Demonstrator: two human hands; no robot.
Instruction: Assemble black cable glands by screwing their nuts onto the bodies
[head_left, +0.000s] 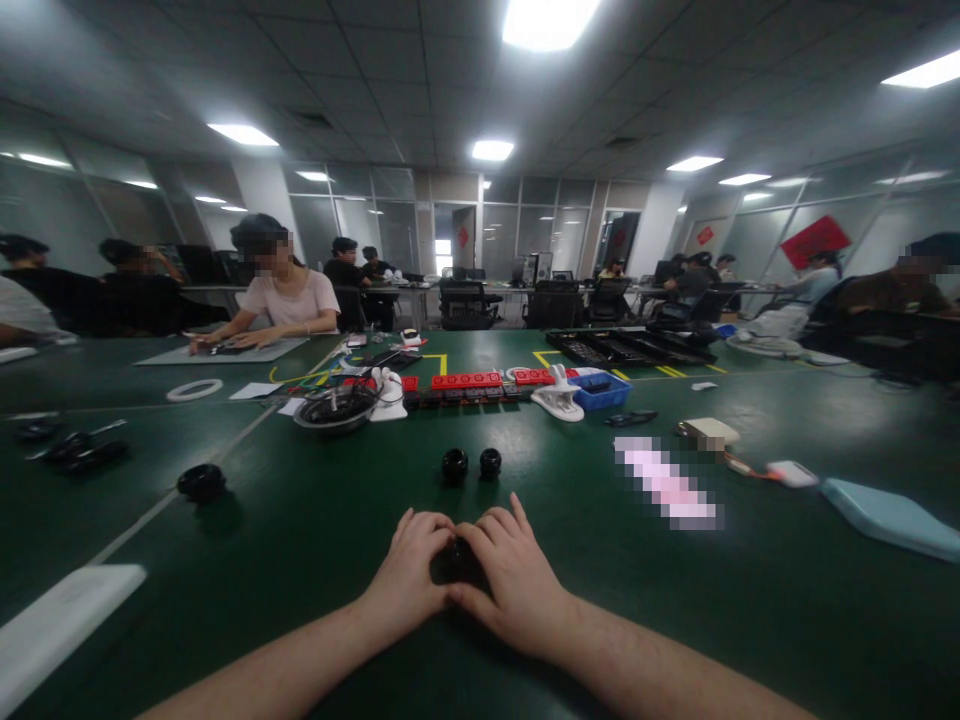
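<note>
Green matting is covering the counter (300, 540) in a ceiling-lit office; left hand (409, 570) and right hand (510, 580) are curling together around a small black part (459, 560), just short of two black rings (471, 464).

Green worktop (300, 520) is pretty busy: two little black knobs (472, 464) sit side by side in the middle, another black round part (201, 482) off to the left. Farther back there's a row of red blocks (465, 380), a blue bin (598, 390), a white clamp thing (559, 398) just left of it. Far left, a person in a pink top (289, 300) sits working.
</note>
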